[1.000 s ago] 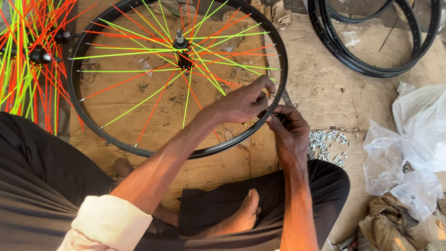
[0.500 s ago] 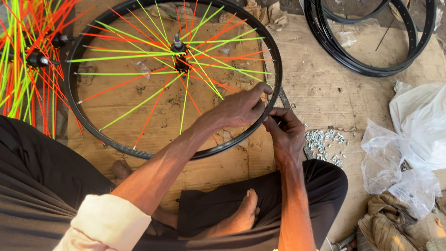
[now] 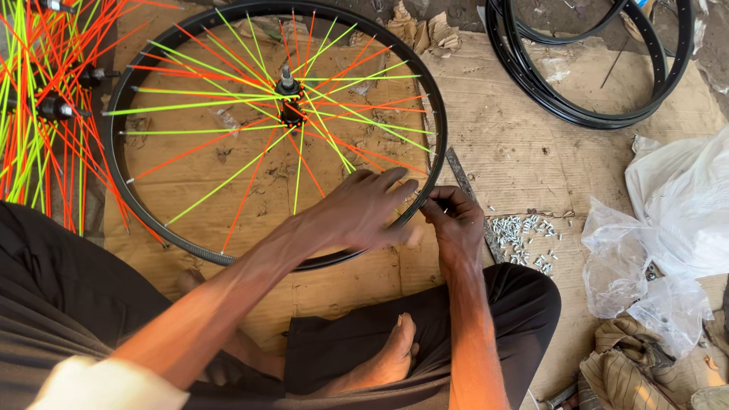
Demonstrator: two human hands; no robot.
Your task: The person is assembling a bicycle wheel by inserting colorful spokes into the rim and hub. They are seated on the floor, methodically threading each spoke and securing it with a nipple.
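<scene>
Both hands' fingers (image 3: 395, 184) pinching wheel rim (image 3: 114, 163)

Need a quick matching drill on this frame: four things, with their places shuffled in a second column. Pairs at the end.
Things:
1. wheel rim
2. small metal nipples
3. stack of bare black rims
4. clear plastic bags

Places:
A. far right edge, on the floor
B. top right, no spokes fitted
C. under the left hand and right hand
D. scattered just right of the right hand

Pairs: 1-C, 2-D, 3-B, 4-A
</scene>
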